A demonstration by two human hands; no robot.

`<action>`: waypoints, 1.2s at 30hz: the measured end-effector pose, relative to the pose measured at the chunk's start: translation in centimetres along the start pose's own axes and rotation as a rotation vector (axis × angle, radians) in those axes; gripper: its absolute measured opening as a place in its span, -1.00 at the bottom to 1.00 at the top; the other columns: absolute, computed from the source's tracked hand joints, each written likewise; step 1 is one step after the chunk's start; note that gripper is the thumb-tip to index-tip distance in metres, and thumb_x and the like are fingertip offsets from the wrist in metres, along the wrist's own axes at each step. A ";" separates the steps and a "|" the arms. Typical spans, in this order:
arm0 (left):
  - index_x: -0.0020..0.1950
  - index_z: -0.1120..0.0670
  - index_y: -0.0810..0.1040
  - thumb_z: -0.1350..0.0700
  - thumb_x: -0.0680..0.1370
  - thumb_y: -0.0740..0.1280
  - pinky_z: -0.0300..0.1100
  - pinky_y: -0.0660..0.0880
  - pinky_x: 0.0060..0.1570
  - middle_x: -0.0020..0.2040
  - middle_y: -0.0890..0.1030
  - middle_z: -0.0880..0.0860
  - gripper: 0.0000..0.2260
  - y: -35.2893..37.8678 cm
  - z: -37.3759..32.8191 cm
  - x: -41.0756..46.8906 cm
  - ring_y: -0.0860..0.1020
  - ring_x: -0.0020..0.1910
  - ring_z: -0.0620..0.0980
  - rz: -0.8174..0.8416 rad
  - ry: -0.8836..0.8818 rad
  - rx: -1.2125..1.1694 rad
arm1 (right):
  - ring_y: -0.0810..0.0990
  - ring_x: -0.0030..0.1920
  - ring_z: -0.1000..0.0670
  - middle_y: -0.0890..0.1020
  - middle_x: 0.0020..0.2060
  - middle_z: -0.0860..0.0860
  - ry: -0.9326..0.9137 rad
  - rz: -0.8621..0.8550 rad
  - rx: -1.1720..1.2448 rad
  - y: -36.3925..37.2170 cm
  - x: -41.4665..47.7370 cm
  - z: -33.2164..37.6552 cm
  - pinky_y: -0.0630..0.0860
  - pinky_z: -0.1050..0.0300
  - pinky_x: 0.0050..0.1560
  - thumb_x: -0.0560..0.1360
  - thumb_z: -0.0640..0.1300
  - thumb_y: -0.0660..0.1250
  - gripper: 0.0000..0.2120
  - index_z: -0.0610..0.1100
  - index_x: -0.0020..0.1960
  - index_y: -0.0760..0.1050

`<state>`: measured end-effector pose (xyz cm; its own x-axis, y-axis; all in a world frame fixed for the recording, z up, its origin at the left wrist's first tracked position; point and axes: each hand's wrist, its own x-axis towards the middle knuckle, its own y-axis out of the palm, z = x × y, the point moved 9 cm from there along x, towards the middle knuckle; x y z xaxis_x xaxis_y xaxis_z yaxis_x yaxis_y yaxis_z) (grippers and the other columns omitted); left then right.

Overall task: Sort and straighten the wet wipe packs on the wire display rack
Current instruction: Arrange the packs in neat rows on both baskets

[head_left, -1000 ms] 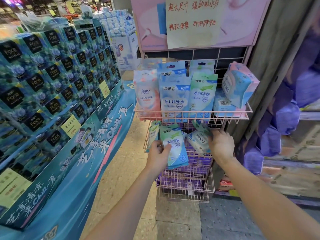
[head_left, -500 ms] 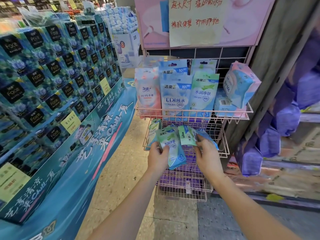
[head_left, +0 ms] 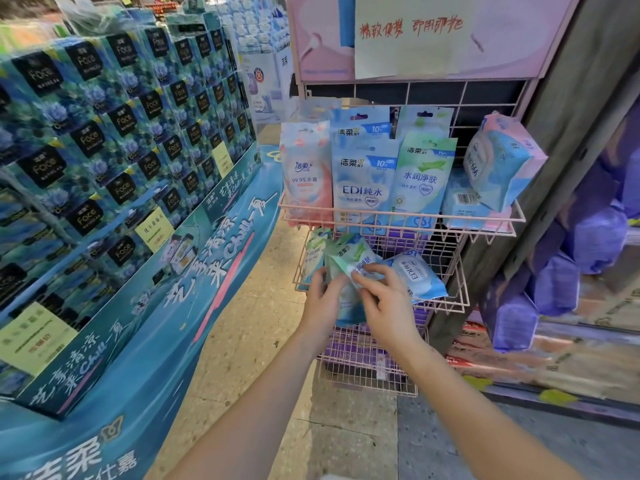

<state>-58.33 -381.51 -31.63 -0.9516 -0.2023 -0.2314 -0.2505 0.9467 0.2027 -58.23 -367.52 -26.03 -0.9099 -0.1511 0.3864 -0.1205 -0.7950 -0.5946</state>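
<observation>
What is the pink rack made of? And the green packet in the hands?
The pink rack looks like thin metal wire with a smooth pink coating: it is an open grid of straight rods. The green packet looks like soft, glossy plastic film: it shines and bends where the right hand pinches it.

I read the wipe packs (head_left: 363, 188) as glossy plastic film, the rack (head_left: 360, 355) as pink-coated metal wire. Paper sign (head_left: 408, 46) matt, floor (head_left: 263, 306) smooth speckled stone.
</observation>
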 end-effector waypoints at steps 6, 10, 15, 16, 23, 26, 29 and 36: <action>0.23 -0.12 0.57 0.11 0.61 0.44 -0.32 0.62 -0.19 0.03 0.76 -0.09 -0.77 -1.6 0.6 -0.3 0.74 -0.03 -0.12 -0.031 0.036 -0.016 | 0.58 0.05 0.32 0.63 0.20 0.10 0.166 0.063 0.281 0.2 0.2 -1.5 0.53 0.37 0.04 0.61 -0.33 0.25 -0.59 0.11 0.25 0.60; 0.21 -0.14 0.56 0.12 0.60 0.39 -0.32 0.61 -0.23 0.00 0.76 -0.11 -0.77 -3.3 0.2 -0.1 0.74 -0.05 -0.14 -0.066 0.006 -0.041 | 0.49 0.24 0.04 0.55 0.18 -0.05 0.284 -0.051 0.078 0.2 -0.1 -3.4 0.44 0.05 0.26 0.56 -0.14 0.38 -0.58 -0.05 0.41 0.50; 0.21 -0.08 0.56 0.14 0.61 0.32 -0.27 0.59 -0.38 -0.04 0.76 -0.10 -0.79 -5.8 0.4 0.1 0.74 -0.18 -0.15 -0.140 -0.047 -0.061 | 0.57 -0.15 0.14 0.64 -0.09 0.05 0.271 0.058 0.088 3.5 -0.7 -2.3 0.42 0.33 -0.19 0.50 0.05 0.47 -0.72 -0.08 0.13 0.67; 0.20 -0.05 0.55 0.16 0.59 0.34 -0.23 0.60 -0.37 -0.02 0.76 -0.03 -0.79 -6.2 0.4 0.2 0.75 -0.18 -0.10 -0.143 -0.048 -0.055 | 0.56 -0.19 0.15 0.65 -0.15 0.06 0.247 0.084 0.065 4.3 -0.8 -1.8 0.42 0.26 -0.22 0.48 0.09 0.48 -0.75 -0.06 0.02 0.69; 0.17 -0.04 0.54 0.21 0.61 0.39 -0.07 0.67 -0.18 0.08 0.74 0.08 -0.80 -10.9 -1.0 1.0 0.75 -0.08 0.03 -0.203 -0.009 -0.026 | 0.66 -0.11 0.13 0.68 -0.14 0.14 0.325 0.119 0.178 6.8 1.4 -0.6 0.55 0.19 -0.13 0.56 0.06 0.38 -0.75 -0.03 0.15 0.67; 0.20 -0.04 0.53 0.20 0.60 0.42 0.09 0.68 -0.01 0.11 0.73 0.08 -0.77 -12.8 -1.6 1.4 0.75 -0.02 0.08 -0.207 -0.019 -0.008 | 0.63 -0.21 0.12 0.68 -0.14 0.12 0.432 -0.009 0.144 6.3 4.3 -1.3 0.48 0.23 -0.24 0.56 0.02 0.39 -0.72 -0.10 0.21 0.59; 0.29 -0.03 0.49 0.18 0.59 0.46 0.17 0.66 0.06 0.16 0.71 0.07 -0.68 -13.7 -2.3 1.6 0.74 0.05 0.09 -0.181 -0.017 0.025 | 0.69 -0.02 -0.15 0.71 0.04 -0.13 0.543 0.072 -0.022 8.2 7.1 -1.9 0.56 0.09 -0.09 0.56 0.12 0.38 -0.52 -0.21 0.29 0.49; 0.38 0.02 0.45 0.13 0.58 0.49 -0.02 0.67 -0.17 0.22 0.68 0.07 -0.59 -15.8 -3.4 2.7 0.73 0.09 0.08 -0.132 -0.007 0.095 | 0.60 0.20 -0.22 0.55 0.25 -0.16 0.746 0.180 -0.177 12.8 8.4 -2.2 0.51 -0.02 -0.06 0.47 0.14 0.46 -0.37 -0.21 0.35 0.36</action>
<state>-57.52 -397.87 -32.19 -0.9101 -0.3255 -0.2564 -0.3554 0.9314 0.0792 -68.32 -377.68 -31.96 -0.9401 0.2158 -0.2641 0.0492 -0.6806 -0.7310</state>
